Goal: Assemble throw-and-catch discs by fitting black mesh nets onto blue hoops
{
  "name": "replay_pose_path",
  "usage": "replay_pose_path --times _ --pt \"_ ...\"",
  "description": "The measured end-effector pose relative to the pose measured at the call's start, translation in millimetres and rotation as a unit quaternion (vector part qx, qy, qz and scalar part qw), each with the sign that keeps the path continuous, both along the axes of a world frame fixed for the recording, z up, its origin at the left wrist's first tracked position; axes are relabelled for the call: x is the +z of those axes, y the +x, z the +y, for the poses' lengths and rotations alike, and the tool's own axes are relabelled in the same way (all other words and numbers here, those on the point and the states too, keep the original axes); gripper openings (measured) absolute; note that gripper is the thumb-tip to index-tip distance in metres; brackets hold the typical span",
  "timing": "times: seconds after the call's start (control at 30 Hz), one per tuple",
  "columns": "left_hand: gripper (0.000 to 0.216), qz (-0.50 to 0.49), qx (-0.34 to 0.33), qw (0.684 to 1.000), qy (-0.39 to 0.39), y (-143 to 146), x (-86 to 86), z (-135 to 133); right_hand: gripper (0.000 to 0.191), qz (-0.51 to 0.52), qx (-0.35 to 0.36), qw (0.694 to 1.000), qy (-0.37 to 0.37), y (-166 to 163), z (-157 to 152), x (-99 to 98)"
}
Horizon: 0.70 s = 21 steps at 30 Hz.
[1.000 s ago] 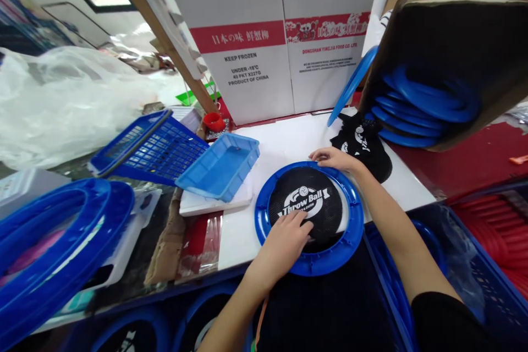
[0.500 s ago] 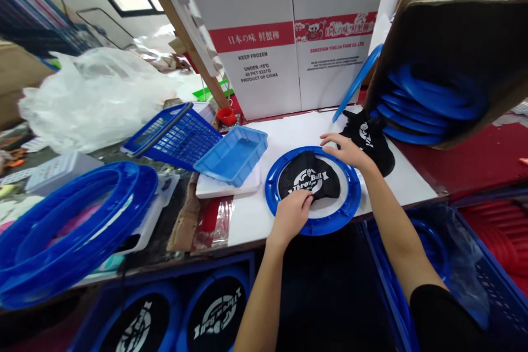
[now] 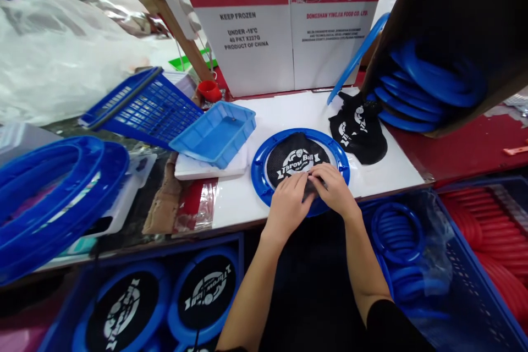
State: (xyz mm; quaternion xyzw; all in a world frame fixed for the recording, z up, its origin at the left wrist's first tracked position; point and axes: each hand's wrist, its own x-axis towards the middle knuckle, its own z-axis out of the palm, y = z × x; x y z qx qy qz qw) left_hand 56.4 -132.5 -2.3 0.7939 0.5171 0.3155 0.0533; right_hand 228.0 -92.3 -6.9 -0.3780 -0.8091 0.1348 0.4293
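Note:
A blue plastic ring (image 3: 258,169) lies flat on the white board at the table's front edge. Inside it is a round black mesh fabric (image 3: 280,155) with a white "Throw Ball" print. At the cloth's near edge, my left hand (image 3: 290,197) is closed, fingertips pinching the mesh. My right hand (image 3: 333,189) meets it there, thumb and fingers also pinched on the cloth. The near part of the ring is partly hidden by both hands. Right of the ring lies a pile of black printed fabric pieces (image 3: 367,143).
A cardboard box (image 3: 490,85) of blue rings stands at the right. On the left are a light-blue tray (image 3: 225,132), a blue basket (image 3: 144,107) and stacked blue rings (image 3: 111,176). Below the table sit crates with finished discs (image 3: 208,289), blue rings and red rings (image 3: 495,225).
My right hand has come from the fabric pile down to the ring's near edge, beside my left hand. The mesh now lies more spread out inside the ring. The view has tilted down.

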Motion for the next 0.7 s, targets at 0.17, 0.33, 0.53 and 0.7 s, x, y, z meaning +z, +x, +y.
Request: replay_pose_path --times 0.17,0.33,0.53,0.7 --pt "0.025 -0.093 0.025 0.992 0.078 -3 -12.7 -9 0.014 -0.031 0.025 0.999 0.027 10 -11 5.8" --pt "0.019 -0.194 -0.044 0.978 0.062 -26 -14.7 -18 0.022 -0.058 0.067 0.993 0.075 19 -34 1.8" --pt "0.021 -0.151 -0.152 0.975 0.059 -38 -14.3 -17 0.031 -0.023 0.077 0.992 0.100 26 -43 -15.0" --pt "0.024 -0.131 -0.219 0.967 0.018 -44 -7.4 -11 0.024 -0.053 0.107 0.989 0.091 30 -43 -12.5"
